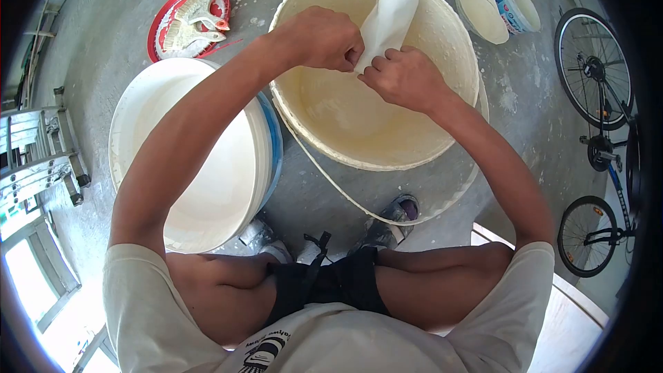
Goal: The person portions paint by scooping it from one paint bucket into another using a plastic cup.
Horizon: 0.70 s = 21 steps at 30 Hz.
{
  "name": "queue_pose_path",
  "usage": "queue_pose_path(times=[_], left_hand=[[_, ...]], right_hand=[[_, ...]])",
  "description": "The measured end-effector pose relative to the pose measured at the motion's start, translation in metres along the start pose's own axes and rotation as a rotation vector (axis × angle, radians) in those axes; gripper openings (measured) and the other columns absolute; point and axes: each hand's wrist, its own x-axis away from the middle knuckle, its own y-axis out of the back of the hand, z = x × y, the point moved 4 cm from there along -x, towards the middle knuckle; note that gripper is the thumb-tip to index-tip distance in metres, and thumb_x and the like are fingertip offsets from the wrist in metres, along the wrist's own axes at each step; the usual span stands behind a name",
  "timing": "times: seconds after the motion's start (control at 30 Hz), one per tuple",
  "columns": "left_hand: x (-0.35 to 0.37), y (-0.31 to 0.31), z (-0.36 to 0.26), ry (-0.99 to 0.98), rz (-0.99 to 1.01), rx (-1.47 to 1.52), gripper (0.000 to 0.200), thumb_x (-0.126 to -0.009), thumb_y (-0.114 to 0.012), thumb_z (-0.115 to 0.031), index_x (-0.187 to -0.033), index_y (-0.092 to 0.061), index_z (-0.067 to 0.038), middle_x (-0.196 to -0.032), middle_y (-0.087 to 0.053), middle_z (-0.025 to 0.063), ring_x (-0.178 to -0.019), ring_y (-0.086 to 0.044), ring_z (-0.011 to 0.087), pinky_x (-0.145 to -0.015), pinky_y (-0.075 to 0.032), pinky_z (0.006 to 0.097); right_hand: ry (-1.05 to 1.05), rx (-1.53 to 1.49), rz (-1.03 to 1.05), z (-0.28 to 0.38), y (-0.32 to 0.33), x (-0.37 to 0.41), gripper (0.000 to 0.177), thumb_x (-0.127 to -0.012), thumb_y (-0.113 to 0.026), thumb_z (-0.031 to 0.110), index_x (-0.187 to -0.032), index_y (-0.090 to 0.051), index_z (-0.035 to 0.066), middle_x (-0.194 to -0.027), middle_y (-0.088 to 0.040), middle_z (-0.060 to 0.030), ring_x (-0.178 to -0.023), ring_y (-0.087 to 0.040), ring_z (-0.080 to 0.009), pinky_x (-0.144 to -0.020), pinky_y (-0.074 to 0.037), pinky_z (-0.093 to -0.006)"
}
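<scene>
A white, smooth plastic bag [391, 17] full of something hidden slants over the big cream-stained bucket [349, 160]. My left hand [321, 38] is closed at the bag's lower left edge, its fingertips curled out of sight. From the right, my right hand [404, 79] pinches the bag's lower end. Both hands are above the bucket's opening, close together. Dried cream residue coats the bucket's inner wall and rim, and its handle [331, 181] hangs down on the near side.
Left of the bucket stands a white tub [210, 197], partly behind my left arm. Beyond it, a red lid [153, 31] holds coated putty knives [192, 26]. Small tubs [519, 8] lie at the upper right. A bicycle [599, 135] is at right, a ladder [48, 141] at left.
</scene>
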Motion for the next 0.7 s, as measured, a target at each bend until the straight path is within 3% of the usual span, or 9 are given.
queue_pose_path(times=[0.7], left_hand=[[-0.0032, -0.0073, 0.0000, -0.036, -0.019, -0.023, 0.009, -0.077, -0.070, -0.019, -0.083, -0.072, -0.013, -0.079, -0.070, 0.0037, -0.077, -0.066, 0.0249, -0.072, -0.050, 0.0377]], right_hand=[[0.008, -0.028, 0.058, 0.0013, -0.0036, -0.0004, 0.006, -0.077, -0.060, 0.013, -0.073, -0.064, 0.010, -0.067, -0.063, -0.0045, -0.068, -0.064, -0.0201, -0.059, -0.049, -0.0345]])
